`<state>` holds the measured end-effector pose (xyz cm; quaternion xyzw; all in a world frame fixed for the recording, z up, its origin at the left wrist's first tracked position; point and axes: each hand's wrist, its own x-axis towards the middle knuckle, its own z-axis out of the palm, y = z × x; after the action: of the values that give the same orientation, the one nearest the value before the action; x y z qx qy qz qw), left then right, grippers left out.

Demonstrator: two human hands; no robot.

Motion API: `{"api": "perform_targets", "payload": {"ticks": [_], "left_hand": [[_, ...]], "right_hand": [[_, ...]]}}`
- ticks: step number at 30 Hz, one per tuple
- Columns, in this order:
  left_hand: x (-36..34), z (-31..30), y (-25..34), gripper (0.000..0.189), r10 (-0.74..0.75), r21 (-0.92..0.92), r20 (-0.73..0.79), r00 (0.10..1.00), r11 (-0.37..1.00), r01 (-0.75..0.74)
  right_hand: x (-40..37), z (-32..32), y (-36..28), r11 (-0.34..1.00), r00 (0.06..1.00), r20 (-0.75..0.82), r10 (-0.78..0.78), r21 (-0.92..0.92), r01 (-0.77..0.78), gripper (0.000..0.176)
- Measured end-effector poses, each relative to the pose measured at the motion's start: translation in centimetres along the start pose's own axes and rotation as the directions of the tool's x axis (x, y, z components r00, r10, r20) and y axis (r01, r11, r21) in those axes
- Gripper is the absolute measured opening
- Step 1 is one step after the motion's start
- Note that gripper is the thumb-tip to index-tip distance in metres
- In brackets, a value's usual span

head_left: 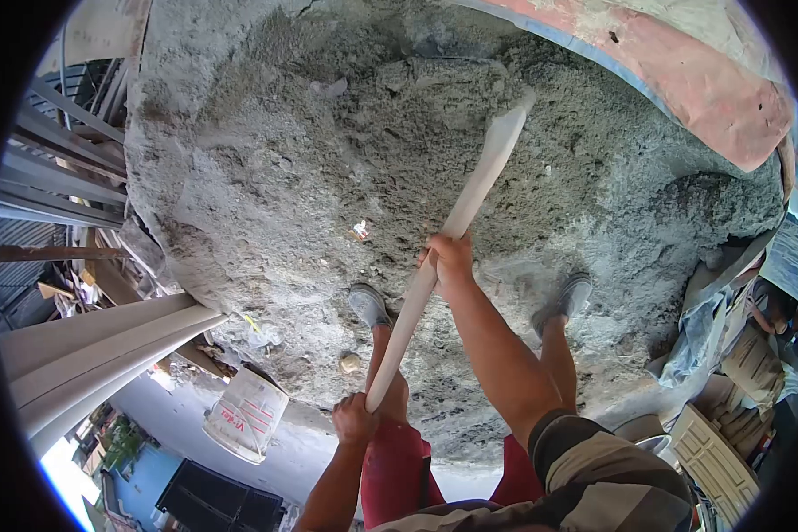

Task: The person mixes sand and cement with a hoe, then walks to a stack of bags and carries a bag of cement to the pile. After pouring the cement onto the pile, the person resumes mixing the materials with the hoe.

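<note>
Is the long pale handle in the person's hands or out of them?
In both: the left hand grips the handle at its near end, the right hand around its middle.

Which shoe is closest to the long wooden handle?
The left shoe. Only a small gap lies between it and the long wooden handle, while the right shoe is farther off, on the handle's other side.

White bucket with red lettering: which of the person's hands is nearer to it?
Left. The left hand grips the lower end of the long pale wooden handle, to the right of the bucket; the right hand grips higher up, farther right.
</note>
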<state>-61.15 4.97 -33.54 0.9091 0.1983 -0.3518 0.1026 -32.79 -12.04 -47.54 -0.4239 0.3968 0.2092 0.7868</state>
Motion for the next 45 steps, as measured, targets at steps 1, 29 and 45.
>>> {"api": "perform_targets", "payload": {"ticks": [1, 29, 45], "left_hand": [[-0.4, 0.4, -1.3, 0.016, 0.051, 0.003, -0.021, 0.998, 0.999, -0.051], [5.4, -8.2, 13.2, 0.027, 0.196, -0.108, 0.084, 0.977, 0.977, -0.186], [20.1, -15.5, 12.8, 0.016, 0.552, 0.122, -0.026, 0.833, 0.829, -0.546]], "right_hand": [[-2.0, -0.7, 0.1, 0.999, 0.999, -0.037, 0.003, 0.035, -0.002, 0.030], [6.3, -3.6, -15.6, 0.992, 0.966, -0.237, -0.103, -0.092, 0.083, 0.010], [8.0, -6.6, -19.5, 0.895, 0.945, -0.309, -0.106, 0.385, 0.226, 0.011]]}}
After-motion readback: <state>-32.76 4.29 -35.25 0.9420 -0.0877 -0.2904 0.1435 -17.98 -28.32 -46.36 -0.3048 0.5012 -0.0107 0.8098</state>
